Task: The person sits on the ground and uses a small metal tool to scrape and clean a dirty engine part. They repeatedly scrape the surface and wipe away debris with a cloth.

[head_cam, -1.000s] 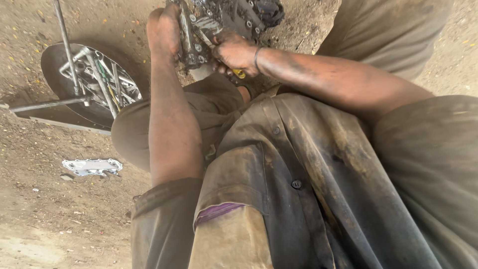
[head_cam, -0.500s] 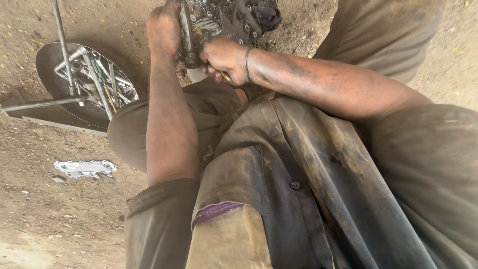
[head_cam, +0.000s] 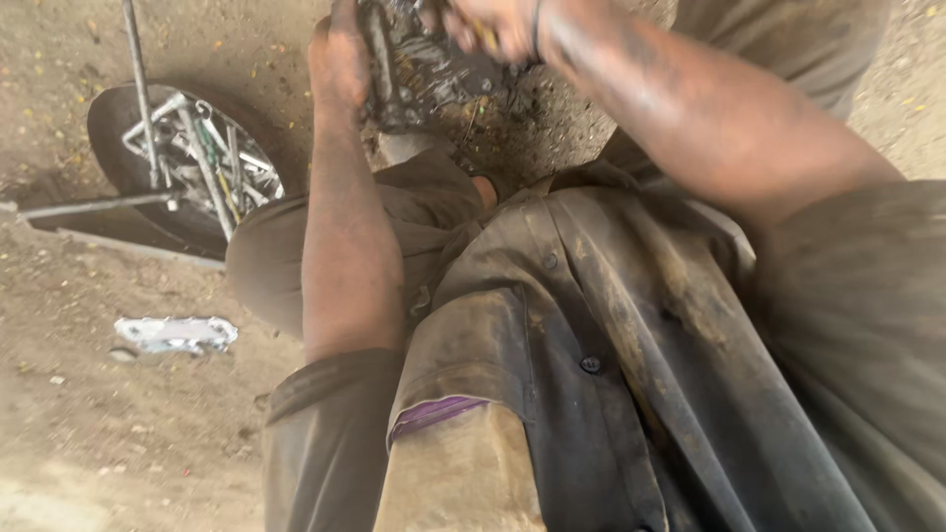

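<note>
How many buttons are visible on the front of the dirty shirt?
2. One button sits higher on the shirt placket, below the collar; the other button is lower along the same strip. More may be hidden by folds or lie outside the view.

Probably an open-air repair yard: bare dirt ground [head_cam: 118, 433], a round black basin [head_cam: 118, 148] of metal tools at far left, a grease-stained grey work shirt [head_cam: 611, 325].

- Metal part [head_cam: 424, 64] at top centre, btwn left hand [head_cam: 338, 59] & right hand [head_cam: 493, 25].
- Tool tray [head_cam: 187, 163] on ground, left of left arm.
- Flat metal piece [head_cam: 175, 333] on ground, nearer than tray.
</note>
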